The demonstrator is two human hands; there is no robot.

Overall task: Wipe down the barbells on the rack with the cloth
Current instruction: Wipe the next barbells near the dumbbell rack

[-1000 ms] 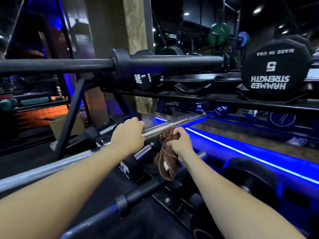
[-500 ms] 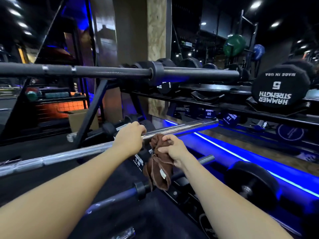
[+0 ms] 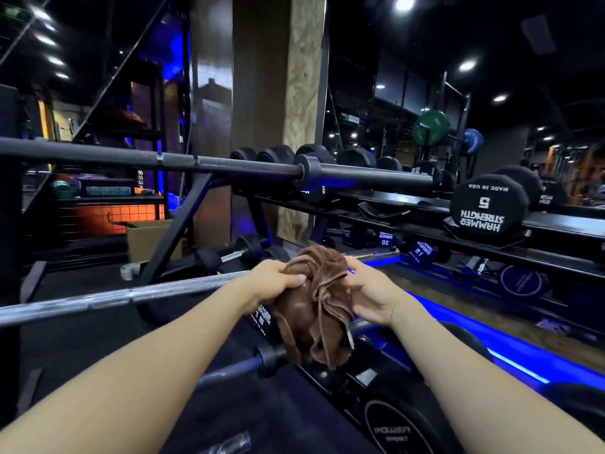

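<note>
A crumpled brown cloth (image 3: 314, 309) is gripped from both sides — by the left hand (image 3: 278, 281) and the right hand (image 3: 370, 293), fingers curled into its folds — just in front of the silver knurled steel barbell (image 3: 131, 294), above which a black barbell (image 3: 229, 165) is racked.
</note>
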